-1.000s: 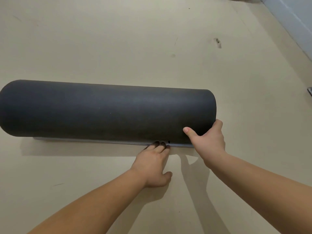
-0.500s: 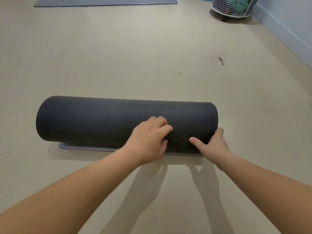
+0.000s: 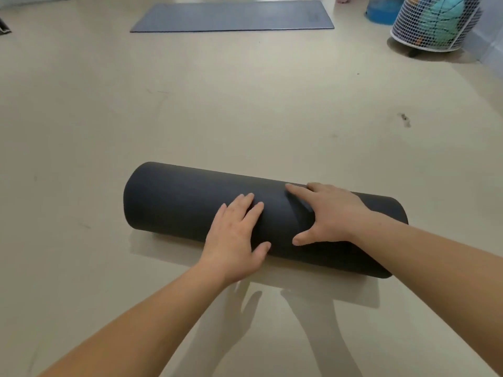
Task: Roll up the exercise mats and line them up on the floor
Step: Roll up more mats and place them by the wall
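Observation:
A dark grey exercise mat (image 3: 177, 202), fully rolled into a thick cylinder, lies on the beige floor in the middle of the view, tilted slightly down to the right. My left hand (image 3: 234, 235) rests flat on its near side, fingers spread. My right hand (image 3: 329, 213) lies palm down on top of the roll toward its right half, fingers spread, thumb pointing left. Neither hand grips the roll. A second mat (image 3: 231, 16), blue-grey, lies unrolled and flat on the floor at the far top.
A white wire basket (image 3: 435, 23) on casters holding teal items stands at the top right, with a blue container (image 3: 381, 9) behind it. A pale wall (image 3: 492, 36) runs along the right edge. Bare floor separates the two mats.
The loose flap under the roll is gone from sight. Both hands moved from the roll's lower edge up onto it with flat palms. The view lifted, showing the far mat.

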